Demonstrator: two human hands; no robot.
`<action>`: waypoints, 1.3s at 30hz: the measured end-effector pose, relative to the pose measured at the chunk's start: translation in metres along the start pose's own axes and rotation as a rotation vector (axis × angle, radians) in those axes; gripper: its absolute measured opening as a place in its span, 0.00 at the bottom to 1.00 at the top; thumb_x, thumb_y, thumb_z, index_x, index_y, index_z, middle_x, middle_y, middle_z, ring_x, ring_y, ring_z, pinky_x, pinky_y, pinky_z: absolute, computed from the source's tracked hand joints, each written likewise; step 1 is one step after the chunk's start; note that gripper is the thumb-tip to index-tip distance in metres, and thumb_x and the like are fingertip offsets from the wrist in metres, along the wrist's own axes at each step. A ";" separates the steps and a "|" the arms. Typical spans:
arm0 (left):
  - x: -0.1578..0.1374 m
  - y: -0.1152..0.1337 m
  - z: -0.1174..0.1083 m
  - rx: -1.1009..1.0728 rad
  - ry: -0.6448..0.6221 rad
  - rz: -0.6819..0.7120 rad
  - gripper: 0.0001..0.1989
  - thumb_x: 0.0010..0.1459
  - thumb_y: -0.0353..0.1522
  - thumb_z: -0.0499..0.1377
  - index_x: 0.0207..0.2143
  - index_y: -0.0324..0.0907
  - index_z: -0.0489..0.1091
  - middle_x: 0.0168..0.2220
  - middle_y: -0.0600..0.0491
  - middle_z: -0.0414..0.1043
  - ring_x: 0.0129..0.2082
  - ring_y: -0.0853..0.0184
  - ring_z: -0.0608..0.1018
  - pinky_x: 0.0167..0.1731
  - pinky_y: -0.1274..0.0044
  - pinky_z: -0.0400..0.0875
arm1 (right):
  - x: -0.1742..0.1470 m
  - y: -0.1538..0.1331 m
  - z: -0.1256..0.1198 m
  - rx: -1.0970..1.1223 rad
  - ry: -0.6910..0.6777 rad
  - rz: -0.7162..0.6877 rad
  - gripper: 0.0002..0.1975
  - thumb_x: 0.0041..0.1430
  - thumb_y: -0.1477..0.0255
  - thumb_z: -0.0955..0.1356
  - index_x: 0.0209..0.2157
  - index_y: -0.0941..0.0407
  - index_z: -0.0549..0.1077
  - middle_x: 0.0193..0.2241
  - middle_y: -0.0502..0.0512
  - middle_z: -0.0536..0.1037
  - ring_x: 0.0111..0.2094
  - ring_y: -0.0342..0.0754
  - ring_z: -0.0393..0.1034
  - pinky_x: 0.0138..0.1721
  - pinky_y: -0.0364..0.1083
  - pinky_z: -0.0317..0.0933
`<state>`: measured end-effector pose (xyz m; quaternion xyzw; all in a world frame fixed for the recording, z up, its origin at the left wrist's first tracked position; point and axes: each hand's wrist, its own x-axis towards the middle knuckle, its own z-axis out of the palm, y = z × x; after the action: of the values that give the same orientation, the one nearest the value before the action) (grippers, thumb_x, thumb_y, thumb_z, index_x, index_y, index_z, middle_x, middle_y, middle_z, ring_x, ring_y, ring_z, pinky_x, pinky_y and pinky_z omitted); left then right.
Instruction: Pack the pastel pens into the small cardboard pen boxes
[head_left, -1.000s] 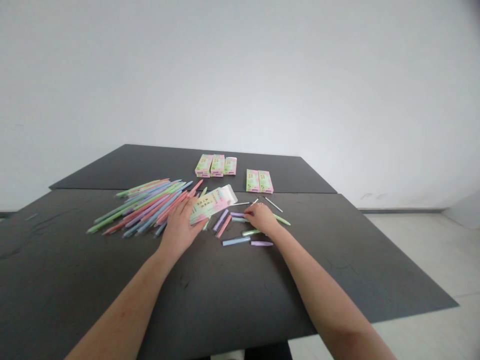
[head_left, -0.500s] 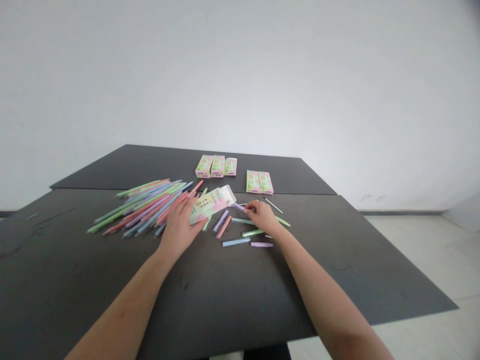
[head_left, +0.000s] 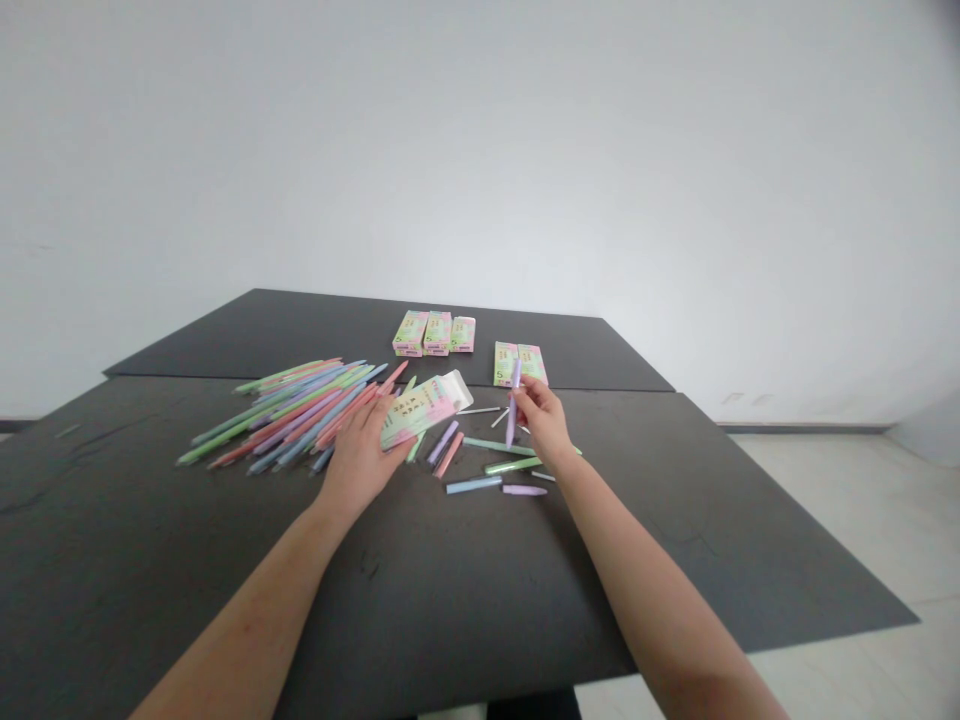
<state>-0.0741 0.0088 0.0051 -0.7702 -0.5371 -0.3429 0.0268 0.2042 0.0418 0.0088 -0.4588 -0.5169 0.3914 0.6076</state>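
Well in from the matte black desk's near edge, the left hand clasps a flat-sided printed carton; the right hand pinches a slim, tapered purple pen. Slender pastel pens heap toward the left edge.

My left hand grips a paper box around the middle of the worktop, its white flap pointing toward the right edge. My right hand pinches a purple pen, one end up. A heap of pens spreads toward the left edge. A blue tube lies toward the near edge; closer to the far edge sit more boxes.
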 end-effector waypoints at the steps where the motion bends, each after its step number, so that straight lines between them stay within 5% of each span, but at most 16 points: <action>1: 0.000 -0.001 0.001 0.000 -0.003 0.006 0.32 0.56 0.38 0.59 0.62 0.42 0.56 0.59 0.42 0.65 0.61 0.50 0.65 0.58 0.58 0.62 | 0.000 -0.001 0.001 0.077 0.019 0.036 0.23 0.52 0.62 0.69 0.48 0.56 0.68 0.26 0.46 0.74 0.18 0.39 0.61 0.19 0.40 0.56; 8: -0.002 -0.010 0.009 0.011 -0.034 0.022 0.30 0.55 0.38 0.59 0.59 0.39 0.59 0.59 0.40 0.65 0.61 0.50 0.65 0.58 0.58 0.62 | -0.004 -0.005 0.002 0.281 0.114 0.055 0.38 0.47 0.67 0.72 0.58 0.53 0.54 0.24 0.42 0.74 0.18 0.40 0.67 0.20 0.40 0.60; 25: -0.004 -0.009 0.011 -0.002 -0.042 0.025 0.28 0.55 0.38 0.59 0.57 0.39 0.62 0.57 0.40 0.67 0.60 0.50 0.66 0.58 0.57 0.62 | -0.018 -0.021 0.017 0.142 0.056 -0.158 0.24 0.59 0.64 0.68 0.53 0.52 0.56 0.36 0.51 0.76 0.28 0.44 0.75 0.27 0.43 0.69; 39: -0.004 -0.006 0.010 -0.016 -0.050 0.014 0.28 0.54 0.38 0.59 0.57 0.41 0.62 0.57 0.42 0.67 0.60 0.50 0.66 0.58 0.57 0.61 | -0.024 -0.005 0.026 0.070 -0.102 -0.136 0.17 0.62 0.61 0.64 0.49 0.53 0.63 0.35 0.51 0.74 0.29 0.43 0.73 0.28 0.44 0.70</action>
<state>-0.0746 0.0120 -0.0066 -0.7824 -0.5294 -0.3280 0.0096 0.1752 0.0216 0.0088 -0.3806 -0.5631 0.3901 0.6212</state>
